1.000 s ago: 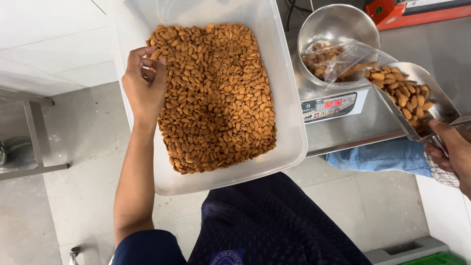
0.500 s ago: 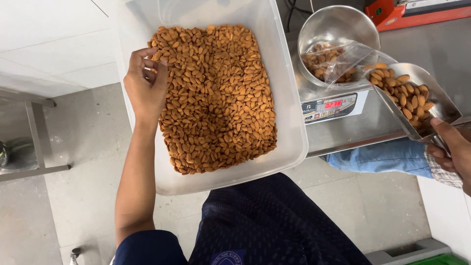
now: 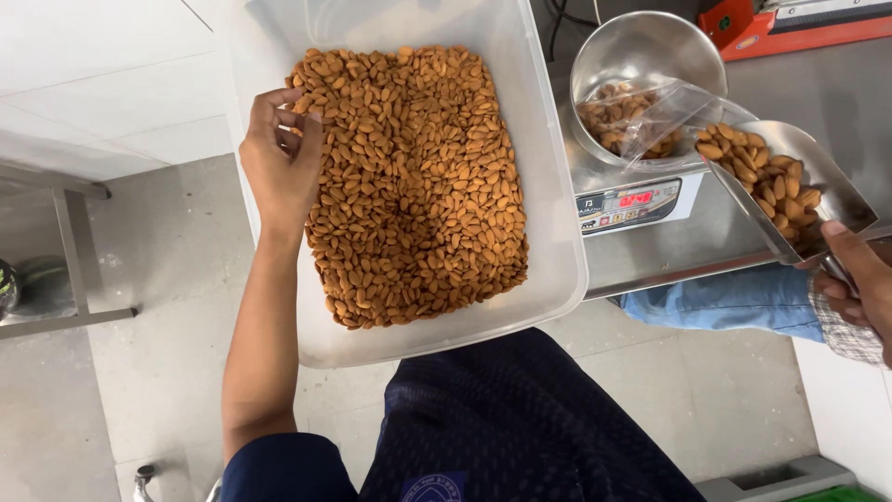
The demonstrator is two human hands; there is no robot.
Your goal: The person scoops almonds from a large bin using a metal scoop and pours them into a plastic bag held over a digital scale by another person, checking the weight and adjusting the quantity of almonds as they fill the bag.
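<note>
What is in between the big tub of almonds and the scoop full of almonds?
In the head view, a steel bowl holding a clear bag of almonds sits on a weighing scale between the tub and the scoop.

Open air above the almonds (image 3: 409, 186); the tub (image 3: 557, 232) wall crowds the scale (image 3: 641, 209), whose bowl (image 3: 646, 56) seems blocked by the scoop (image 3: 790, 186).

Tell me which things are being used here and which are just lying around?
In use: left hand in the almonds, clear tub, right hand holding metal scoop, clear bag, steel bowl, scale.
Lying about: blue cloth, red tool.
</note>
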